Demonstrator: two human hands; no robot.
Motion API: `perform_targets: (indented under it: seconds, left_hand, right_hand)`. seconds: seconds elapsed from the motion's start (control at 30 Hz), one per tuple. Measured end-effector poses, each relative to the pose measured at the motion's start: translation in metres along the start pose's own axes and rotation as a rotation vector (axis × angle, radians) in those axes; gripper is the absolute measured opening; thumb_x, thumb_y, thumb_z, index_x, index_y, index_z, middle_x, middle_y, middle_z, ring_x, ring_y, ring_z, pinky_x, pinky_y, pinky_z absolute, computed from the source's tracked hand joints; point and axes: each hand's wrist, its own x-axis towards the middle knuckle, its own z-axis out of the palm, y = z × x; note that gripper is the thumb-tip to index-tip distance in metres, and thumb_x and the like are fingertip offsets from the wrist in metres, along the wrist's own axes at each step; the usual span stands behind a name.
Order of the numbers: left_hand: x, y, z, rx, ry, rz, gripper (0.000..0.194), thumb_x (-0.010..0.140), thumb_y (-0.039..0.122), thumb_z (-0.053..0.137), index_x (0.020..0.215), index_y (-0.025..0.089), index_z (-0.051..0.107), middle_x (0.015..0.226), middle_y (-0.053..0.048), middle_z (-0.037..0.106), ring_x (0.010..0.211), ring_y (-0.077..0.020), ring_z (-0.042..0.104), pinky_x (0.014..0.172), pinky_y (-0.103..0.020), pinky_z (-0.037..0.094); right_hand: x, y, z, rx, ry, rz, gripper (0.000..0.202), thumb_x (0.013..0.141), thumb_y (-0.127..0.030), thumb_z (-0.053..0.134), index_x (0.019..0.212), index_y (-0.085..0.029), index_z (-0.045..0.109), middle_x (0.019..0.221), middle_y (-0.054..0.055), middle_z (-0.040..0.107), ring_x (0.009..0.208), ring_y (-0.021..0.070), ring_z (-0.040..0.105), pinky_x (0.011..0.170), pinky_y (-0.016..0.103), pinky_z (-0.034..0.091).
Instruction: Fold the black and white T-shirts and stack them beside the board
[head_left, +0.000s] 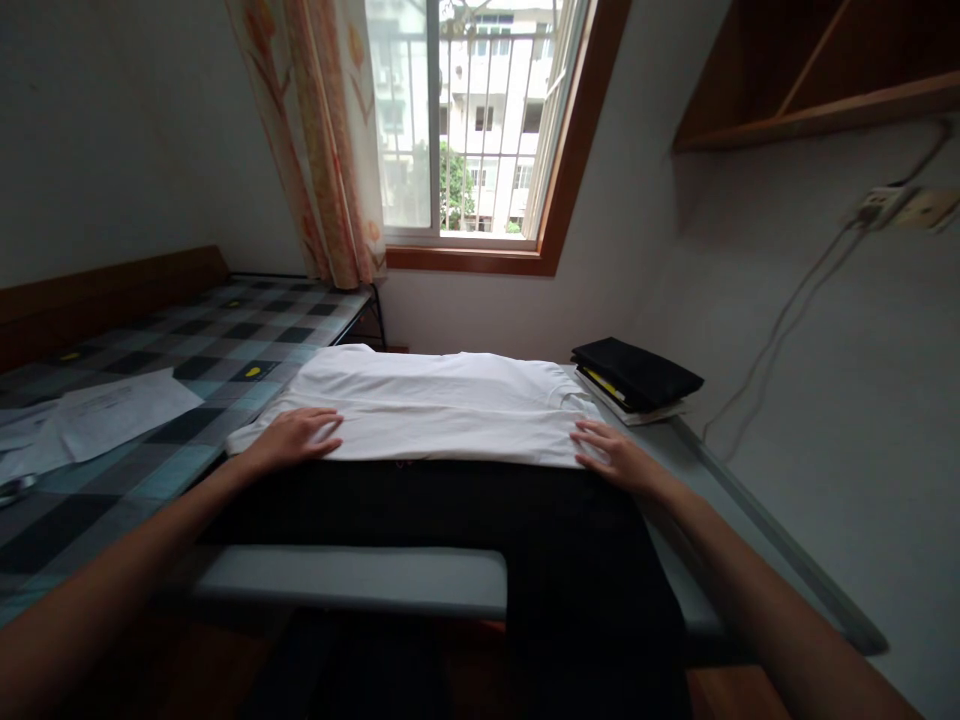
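A white cloth garment (457,405) lies spread across a table (352,577), its near part folded into a long band. Black cloth (450,505) lies along the near side of the white one and hangs over the table's front edge at the right. My left hand (296,437) rests on the left end of the white band, fingers spread and pointing right. On the band's right end lies my right hand (611,455), its fingers apart and pointing left. Neither hand grips the cloth.
A bed with a checkered cover (247,330) stands at the left, with papers (112,415) on it. Dark folded cloth (637,372) sits on books at the table's back right. Behind are a window (480,130) and curtain (322,140). Cables (780,325) hang along the right wall.
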Motion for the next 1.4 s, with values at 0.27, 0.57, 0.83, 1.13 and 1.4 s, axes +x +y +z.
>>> perform_targets:
  seconds: [0.27,0.57,0.83,1.13,1.4]
  left_hand:
    - [-0.066,-0.076,-0.032,-0.171,-0.080,-0.080,0.047,0.074,0.054,0.049,0.108,0.028,0.069,0.123,-0.003,0.064,0.112,-0.0202,0.057,0.100,-0.033,0.042]
    - [-0.075,-0.061,-0.029,0.091,-0.018,-0.073,0.037,0.077,0.037,0.040,0.096,0.027,0.070,0.109,-0.006,0.067,0.099,-0.0216,0.060,0.091,-0.033,0.045]
    - [-0.078,-0.052,-0.034,0.186,0.015,-0.146,0.043,0.084,0.021,0.032,0.108,0.023,0.067,0.118,-0.008,0.065,0.103,-0.0230,0.060,0.095,-0.036,0.044]
    - [-0.089,-0.057,-0.035,0.242,0.078,-0.170,0.038,0.083,0.020,0.031,0.095,0.023,0.067,0.098,-0.010,0.066,0.090,-0.0249,0.060,0.086,-0.038,0.046]
    - [-0.096,-0.058,-0.046,0.298,0.160,-0.168,0.037,0.089,0.026,0.025,0.082,0.026,0.061,0.083,-0.005,0.060,0.082,-0.0219,0.055,0.081,-0.034,0.044]
  right_hand:
    - [-0.036,0.011,-0.020,-0.191,0.017,-0.061,0.036,0.081,-0.025,0.056,0.113,-0.023,0.070,0.127,0.012,0.062,0.115,0.0277,0.060,0.096,0.044,0.049]
    - [-0.028,-0.001,-0.034,-0.441,-0.007,-0.240,0.038,0.079,-0.008,0.050,0.110,-0.022,0.068,0.109,0.009,0.068,0.096,0.0223,0.063,0.082,0.035,0.045]
    - [-0.028,-0.010,-0.052,-0.673,0.097,-0.168,0.025,0.088,-0.012,0.049,0.099,-0.019,0.070,0.092,0.009,0.069,0.085,0.0235,0.059,0.076,0.035,0.036]
    - [-0.035,-0.015,-0.048,-0.666,0.144,-0.136,0.024,0.090,-0.014,0.046,0.097,-0.019,0.069,0.089,0.009,0.067,0.083,0.0238,0.056,0.075,0.035,0.034]
    - [-0.045,-0.016,-0.048,-0.647,0.215,-0.112,0.022,0.092,-0.019,0.045,0.094,-0.019,0.068,0.084,0.009,0.064,0.079,0.0236,0.055,0.073,0.035,0.036]
